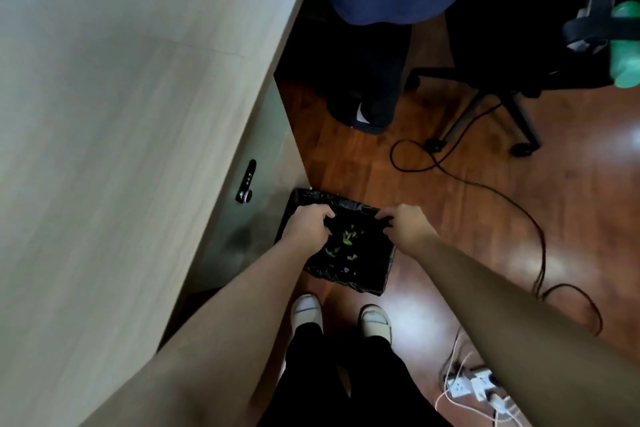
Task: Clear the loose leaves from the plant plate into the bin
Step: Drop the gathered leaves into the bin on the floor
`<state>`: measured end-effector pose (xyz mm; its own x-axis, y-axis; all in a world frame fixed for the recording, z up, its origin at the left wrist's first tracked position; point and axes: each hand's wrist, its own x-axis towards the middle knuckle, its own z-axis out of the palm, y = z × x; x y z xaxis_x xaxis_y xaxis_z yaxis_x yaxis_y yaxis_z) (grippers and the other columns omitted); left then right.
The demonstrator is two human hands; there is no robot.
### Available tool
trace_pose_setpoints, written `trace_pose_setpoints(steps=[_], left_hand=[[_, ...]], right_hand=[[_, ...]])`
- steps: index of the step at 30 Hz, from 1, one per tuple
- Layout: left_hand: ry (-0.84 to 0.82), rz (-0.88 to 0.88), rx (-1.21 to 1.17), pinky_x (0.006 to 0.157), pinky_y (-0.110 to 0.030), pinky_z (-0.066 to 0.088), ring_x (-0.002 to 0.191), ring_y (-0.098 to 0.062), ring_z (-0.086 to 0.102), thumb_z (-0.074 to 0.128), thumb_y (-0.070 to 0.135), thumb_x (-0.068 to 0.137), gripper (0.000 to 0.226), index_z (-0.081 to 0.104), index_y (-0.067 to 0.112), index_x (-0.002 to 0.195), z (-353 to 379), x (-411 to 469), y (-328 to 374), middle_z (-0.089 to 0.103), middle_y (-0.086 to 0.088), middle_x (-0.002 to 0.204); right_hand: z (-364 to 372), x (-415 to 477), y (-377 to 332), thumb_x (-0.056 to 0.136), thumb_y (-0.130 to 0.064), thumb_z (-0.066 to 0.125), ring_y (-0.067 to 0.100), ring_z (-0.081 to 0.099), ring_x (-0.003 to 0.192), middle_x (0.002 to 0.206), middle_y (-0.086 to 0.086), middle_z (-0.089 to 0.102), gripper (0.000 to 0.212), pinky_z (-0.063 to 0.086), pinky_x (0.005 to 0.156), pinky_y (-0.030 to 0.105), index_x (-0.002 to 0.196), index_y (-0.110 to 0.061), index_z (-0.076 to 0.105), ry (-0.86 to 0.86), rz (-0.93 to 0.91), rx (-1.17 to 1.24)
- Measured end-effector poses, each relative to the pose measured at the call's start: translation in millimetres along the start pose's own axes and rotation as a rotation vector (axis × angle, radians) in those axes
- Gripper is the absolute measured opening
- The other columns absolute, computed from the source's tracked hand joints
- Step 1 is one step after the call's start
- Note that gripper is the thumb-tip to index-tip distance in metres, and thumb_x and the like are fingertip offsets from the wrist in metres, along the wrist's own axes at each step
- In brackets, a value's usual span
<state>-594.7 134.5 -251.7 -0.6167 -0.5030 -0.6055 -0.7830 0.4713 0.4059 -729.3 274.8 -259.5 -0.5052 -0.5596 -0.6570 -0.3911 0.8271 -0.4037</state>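
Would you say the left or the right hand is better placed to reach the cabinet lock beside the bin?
Left, probably. The left hand grips the bin liner on the side nearest the cabinet lock; the right hand holds the far side.

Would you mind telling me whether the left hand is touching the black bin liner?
Touching. The head view shows the left hand with its fingers curled onto the black bin liner at the bin's near-left edge, no gap visible.
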Motion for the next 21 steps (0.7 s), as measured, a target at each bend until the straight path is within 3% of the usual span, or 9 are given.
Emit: trace_pose_setpoints(steps=[3,7,11,14,18,21], left_hand=[[-0.016,0.006,0.021,0.093,-0.036,0.054,0.105,-0.027,0.063,0.055,0.008,0.09,0.033,0.061,0.022,0.119,-19,-11,5,0.06,-0.008,0.125],[0.062,0.022,-0.016,0.096,-0.035,0.052,0.109,-0.027,0.062,0.055,0.009,0.088,0.029,0.063,0.02,0.114,-65,-32,18,0.061,-0.008,0.124],[0.247,-0.003,-0.067,0.09,-0.027,0.049,0.104,-0.025,0.065,0.056,0.01,0.087,0.022,0.067,0.016,0.105,-118,-72,21,0.068,-0.008,0.115],[0.395,-0.031,-0.113,0.084,-0.027,0.05,0.102,-0.028,0.066,0.057,0.01,0.085,0.021,0.069,0.011,0.102,-152,-112,11,0.071,-0.012,0.109],[0.544,-0.104,-0.1,0.097,-0.034,0.049,0.113,-0.027,0.06,0.059,0.016,0.087,0.025,0.066,0.014,0.111,-184,-172,-26,0.067,-0.009,0.12],[0.675,-0.225,-0.134,0.097,-0.035,0.048,0.113,-0.027,0.059,0.057,0.013,0.086,0.026,0.066,0.014,0.111,-193,-232,-78,0.067,-0.01,0.119]], right_hand=[[-21,-7,-17,0.089,0.001,0.052,0.029,0.066,0.101,0.118,0.015,0.066,0.032,0.055,0.088,0.029,0.114,-0.013,0.067,0.049,-0.041,-0.022],[-61,-22,-61,0.089,-0.002,0.052,0.027,0.064,0.104,0.117,0.013,0.067,0.029,0.052,0.091,0.03,0.111,-0.012,0.068,0.09,-0.146,-0.041],[-95,-44,-125,0.088,-0.009,0.061,0.024,0.064,0.106,0.119,0.009,0.066,0.02,0.05,0.1,0.033,0.106,-0.013,0.07,0.173,-0.315,-0.015],[-106,-64,-178,0.086,-0.008,0.063,0.024,0.066,0.1,0.107,0.009,0.07,0.015,0.053,0.094,0.036,0.098,-0.011,0.072,0.22,-0.454,-0.018],[-92,-88,-250,0.084,-0.004,0.06,0.027,0.067,0.097,0.103,0.015,0.073,0.018,0.05,0.09,0.029,0.096,-0.004,0.073,0.225,-0.63,-0.09],[-54,-117,-310,0.084,-0.005,0.057,0.028,0.065,0.099,0.105,0.015,0.072,0.021,0.048,0.088,0.028,0.098,-0.004,0.072,0.158,-0.787,-0.167]])
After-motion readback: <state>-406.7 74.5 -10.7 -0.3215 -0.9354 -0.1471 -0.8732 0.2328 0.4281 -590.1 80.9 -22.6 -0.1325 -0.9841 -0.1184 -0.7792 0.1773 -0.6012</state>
